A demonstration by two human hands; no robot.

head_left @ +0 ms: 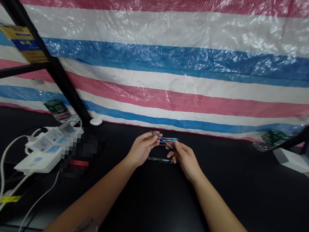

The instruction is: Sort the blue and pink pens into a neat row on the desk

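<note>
The left hand (142, 148) and right hand (184, 160) grip the crossed pens (164, 140) between their fingertips, above the bench (157, 213), with a dark pen (160, 160) just below the crossed pens and a power strip (47, 152) well left of them.

There are two hands (141, 149) around one bundle of slim pens (165, 140) at twelve o'clock, two plastic water bottles (57, 110) at ten and two, two white power strips (40, 162) at nine, one white mouse (95, 121) at eleven, and one white box (291, 160) at two.
</note>
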